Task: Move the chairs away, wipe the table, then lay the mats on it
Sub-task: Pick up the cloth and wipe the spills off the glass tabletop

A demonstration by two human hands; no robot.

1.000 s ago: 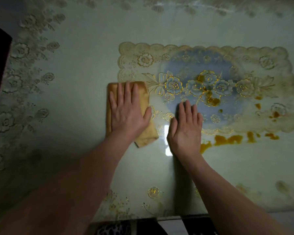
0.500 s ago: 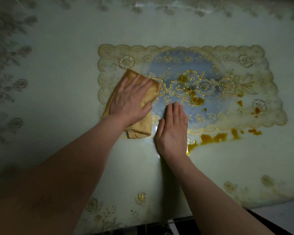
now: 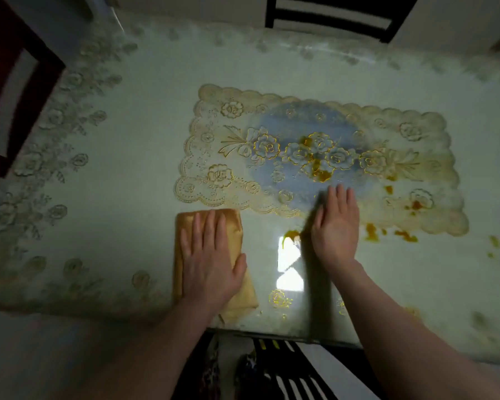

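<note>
A pale glossy table (image 3: 145, 116) fills the view. On its middle lies a lace mat (image 3: 223, 140) with gold roses and a blue oval centre. Orange stains (image 3: 371, 232) spot the mat's right part and the table just below it. My left hand (image 3: 211, 264) presses flat on a folded yellow cloth (image 3: 235, 226), which lies near the table's front edge, just below the mat's left corner. My right hand (image 3: 335, 229) rests flat and open across the mat's near edge, holding nothing. A dark chair (image 3: 329, 17) stands at the far side and a reddish chair (image 3: 0, 82) at the left.
A bright window reflection (image 3: 289, 267) glares between my hands. Faint flower patterns run along the table's left and front borders. Below the near edge a dark striped surface (image 3: 286, 370) shows by my body.
My left hand has slid the cloth off the mat's left part towards the near table edge. My right hand stays at the mat's near edge. The view has pulled back, showing both chairs.
</note>
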